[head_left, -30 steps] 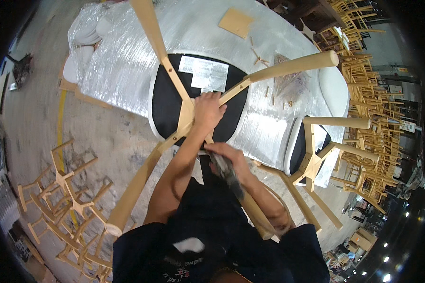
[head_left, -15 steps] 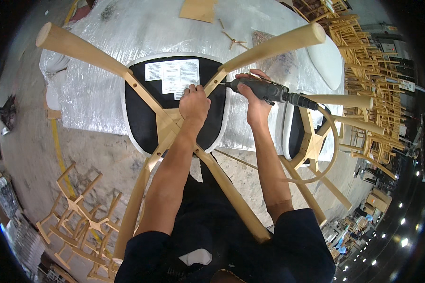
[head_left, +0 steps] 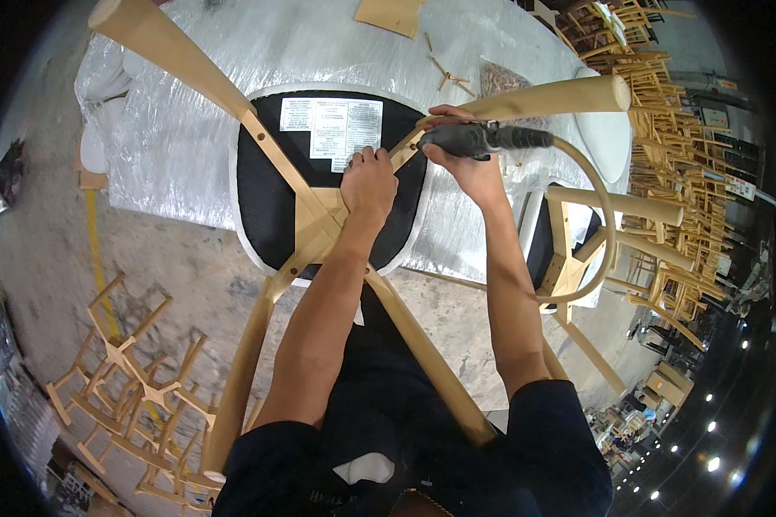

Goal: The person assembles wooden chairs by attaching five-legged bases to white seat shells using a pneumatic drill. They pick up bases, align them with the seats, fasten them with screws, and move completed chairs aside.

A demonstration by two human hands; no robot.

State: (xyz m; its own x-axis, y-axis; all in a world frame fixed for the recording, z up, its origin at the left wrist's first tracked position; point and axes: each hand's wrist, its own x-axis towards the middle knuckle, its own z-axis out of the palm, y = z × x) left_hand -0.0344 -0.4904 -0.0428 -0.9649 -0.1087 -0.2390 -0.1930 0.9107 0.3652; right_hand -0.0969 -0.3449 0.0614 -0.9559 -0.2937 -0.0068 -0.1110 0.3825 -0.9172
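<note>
plastic-wrapped table [head_left: 190, 146] under upturned chair [head_left: 319, 207], scattered wooden pegs [head_left: 448, 73]

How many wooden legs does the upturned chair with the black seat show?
4: one leg points up-left, one up-right by the right hand, one runs down-left, one down-right between the forearms, partly hidden.

The right hand [head_left: 470, 164] has brought the power driver [head_left: 483, 138] up to the wooden brace [head_left: 405, 153]; the left hand [head_left: 369, 183] apparently shifted alongside.
</note>
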